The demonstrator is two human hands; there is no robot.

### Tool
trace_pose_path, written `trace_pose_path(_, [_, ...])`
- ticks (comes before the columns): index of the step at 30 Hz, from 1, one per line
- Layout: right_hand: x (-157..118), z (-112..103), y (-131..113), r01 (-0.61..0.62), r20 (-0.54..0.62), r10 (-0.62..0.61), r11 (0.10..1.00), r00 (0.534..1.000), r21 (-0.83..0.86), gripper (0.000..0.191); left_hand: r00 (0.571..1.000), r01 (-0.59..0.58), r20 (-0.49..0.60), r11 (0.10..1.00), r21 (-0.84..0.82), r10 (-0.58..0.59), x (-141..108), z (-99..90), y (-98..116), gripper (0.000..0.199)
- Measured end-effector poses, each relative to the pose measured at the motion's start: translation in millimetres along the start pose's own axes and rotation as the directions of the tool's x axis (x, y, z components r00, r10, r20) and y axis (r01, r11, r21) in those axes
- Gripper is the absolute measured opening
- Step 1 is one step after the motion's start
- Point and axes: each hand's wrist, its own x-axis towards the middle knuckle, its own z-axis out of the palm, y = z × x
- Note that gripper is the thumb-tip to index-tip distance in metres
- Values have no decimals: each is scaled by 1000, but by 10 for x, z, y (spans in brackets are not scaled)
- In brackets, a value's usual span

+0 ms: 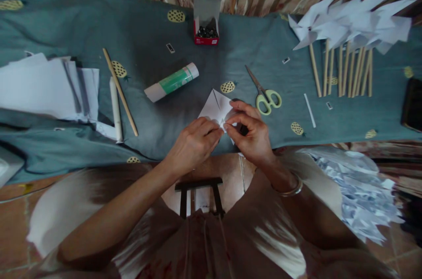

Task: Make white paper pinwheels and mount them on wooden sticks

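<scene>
A small white paper square (214, 105) with a slit running in from its far corner lies at the table's front edge under both hands. My left hand (198, 140) is closed in a pinch on the paper near its middle. From the other side, my right hand (249, 131) pinches the paper at the same spot, thumb and forefinger together. The fingers cover much of the sheet's near half. Close to my right hand lie green-handled scissors (265, 96), blades pointing away. Beyond the left hand is a green and white glue stick (173, 82).
An open box of small metal pins (206, 34) stands at the back. Several paper pinwheels on sticks (349, 28) lie at right. Stacked paper (49, 85) and a wooden stick (120, 92) are at left. Paper scraps (362, 195) fill a bag below the right edge.
</scene>
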Motion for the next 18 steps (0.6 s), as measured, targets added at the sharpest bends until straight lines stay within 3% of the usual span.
trace_pose_path(18, [-86, -126, 13, 108, 111, -104, 994, 988, -33, 15, 1000, 12, -14, 999, -29, -13, -23, 15, -6, 14])
